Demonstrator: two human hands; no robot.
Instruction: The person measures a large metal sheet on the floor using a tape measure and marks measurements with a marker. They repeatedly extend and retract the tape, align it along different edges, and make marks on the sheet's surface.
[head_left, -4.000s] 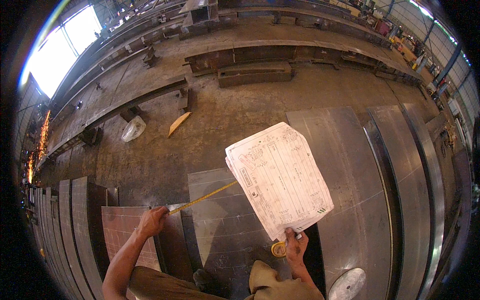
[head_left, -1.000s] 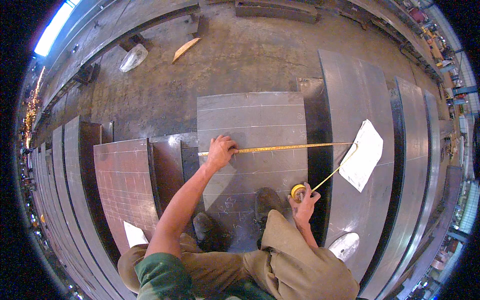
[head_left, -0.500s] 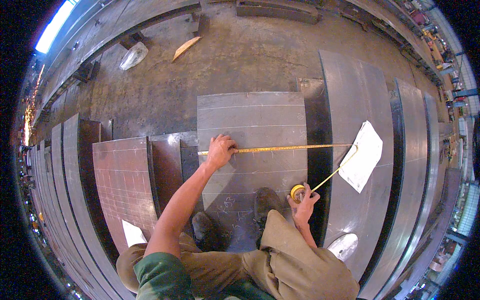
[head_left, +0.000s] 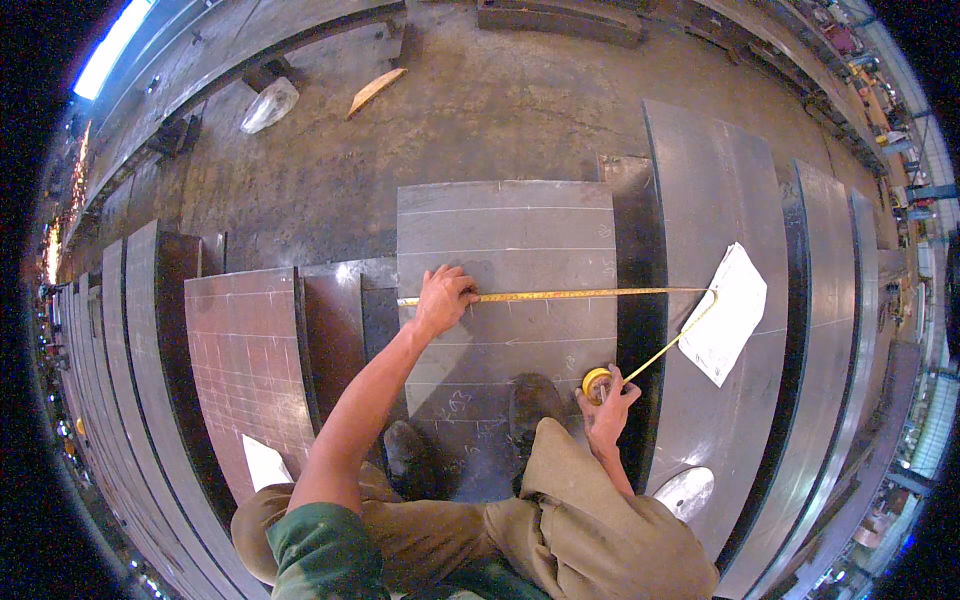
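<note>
A grey steel plate (head_left: 520, 230) ruled with pale lines lies in front of me. Across it, from the left edge out past the right one, runs the yellow blade of a tape measure (head_left: 560, 294). My left hand (head_left: 445, 298) is closed on this blade near the plate's left edge, fingertips pressed to the steel. Off to the right, the blade bends back over a folded white paper (head_left: 728, 318) and returns to its round yellow case (head_left: 597, 383). That case sits in my right hand (head_left: 607, 412), fingers wrapped around it, low beside the plate's right edge.
Long steel plates (head_left: 715, 190) stand in rows on the right, with dark gaps between. A reddish plate (head_left: 245, 350) with a chalk grid lies left, a white paper (head_left: 265, 462) at its near end. My shoes (head_left: 538, 405) rest on the middle plate. Sparks (head_left: 68, 215) fly far left.
</note>
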